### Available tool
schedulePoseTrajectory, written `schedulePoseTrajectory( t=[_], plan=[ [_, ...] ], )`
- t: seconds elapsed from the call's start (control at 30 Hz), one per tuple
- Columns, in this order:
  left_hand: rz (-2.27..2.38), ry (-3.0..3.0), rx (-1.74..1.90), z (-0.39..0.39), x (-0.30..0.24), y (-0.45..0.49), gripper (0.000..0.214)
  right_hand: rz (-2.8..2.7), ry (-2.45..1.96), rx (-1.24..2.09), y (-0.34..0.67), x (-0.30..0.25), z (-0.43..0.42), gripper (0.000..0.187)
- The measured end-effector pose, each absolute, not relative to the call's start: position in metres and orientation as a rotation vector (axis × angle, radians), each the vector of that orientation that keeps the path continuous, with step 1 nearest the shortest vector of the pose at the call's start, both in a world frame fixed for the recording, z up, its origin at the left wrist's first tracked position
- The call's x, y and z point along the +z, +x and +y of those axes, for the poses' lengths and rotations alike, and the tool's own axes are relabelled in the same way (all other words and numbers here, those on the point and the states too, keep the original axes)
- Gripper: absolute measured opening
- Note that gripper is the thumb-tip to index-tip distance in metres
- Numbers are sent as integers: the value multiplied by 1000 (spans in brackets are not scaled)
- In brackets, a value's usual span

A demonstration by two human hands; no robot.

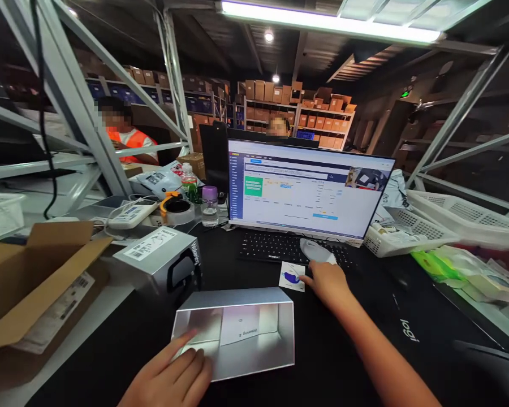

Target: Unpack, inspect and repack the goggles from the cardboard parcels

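A silver box part (254, 353) lies on the black desk mat with its open side facing me, showing a pale panel with print inside. My left hand (169, 376) is at its lower left edge, closed on that side, index finger reaching inside; the thumb is hidden. Farther forward, my right hand (328, 280) has its thumb and index finger apart. The thumb is beside a small white card (292, 276) with a blue picture. Its fingertips meet the edge of a pale grey rounded item (316, 250) lying over the keyboard (271, 247); I cannot make out its kind.
A printed silver box (159, 257) and an open cardboard box (38, 271) stand at left. Behind are a tape roll (177, 209), a purple-capped bottle (210, 206) and the monitor (301, 192). White baskets (411, 226) sit at right. A co-worker (131, 138) sits beyond the frame.
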State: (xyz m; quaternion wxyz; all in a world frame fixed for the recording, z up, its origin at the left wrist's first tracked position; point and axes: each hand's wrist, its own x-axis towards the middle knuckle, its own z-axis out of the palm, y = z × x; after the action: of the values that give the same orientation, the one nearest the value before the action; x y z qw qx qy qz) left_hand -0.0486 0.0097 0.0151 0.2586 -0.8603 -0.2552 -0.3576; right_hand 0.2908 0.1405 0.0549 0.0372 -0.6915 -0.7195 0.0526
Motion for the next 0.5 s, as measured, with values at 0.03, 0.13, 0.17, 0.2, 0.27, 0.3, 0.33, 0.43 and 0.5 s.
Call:
schedulePoseTrajectory(
  t=[0.03, 0.13, 0.17, 0.2, 0.27, 0.3, 0.33, 0.43, 0.5],
  plan=[
    [-699, -2324, -955, 8, 12, -49, 37, -2179, -2174, 94, 275, 44, 144, 41],
    [-713, -2340, -924, 5, 8, -49, 37, -2127, -2239, -19, 246, 19, 152, 47],
    [-726, -2348, -931, 4, 8, -49, 36, -2117, -2239, -28, 243, 14, 154, 46],
    [-741, -2359, -945, 3, 8, -49, 36, -2106, -2236, -28, 242, 10, 155, 45],
    [-777, -2392, -966, 3, 8, -47, 35, -2075, -2208, 2, 243, 6, 156, 47],
    [-789, -2408, -978, 3, 7, -46, 35, -2059, -2183, 35, 244, 5, 156, 50],
    [-792, -2422, -986, 4, 6, -45, 34, -2040, -2149, 78, 245, 4, 156, 54],
    [-776, -2438, -996, 6, 3, -43, 32, -1959, -1998, 247, 249, 1, 158, 57],
    [-763, -2432, -1008, 7, 2, -44, 33, -1872, -1862, 369, 254, 3, 161, 48]
  ],
)
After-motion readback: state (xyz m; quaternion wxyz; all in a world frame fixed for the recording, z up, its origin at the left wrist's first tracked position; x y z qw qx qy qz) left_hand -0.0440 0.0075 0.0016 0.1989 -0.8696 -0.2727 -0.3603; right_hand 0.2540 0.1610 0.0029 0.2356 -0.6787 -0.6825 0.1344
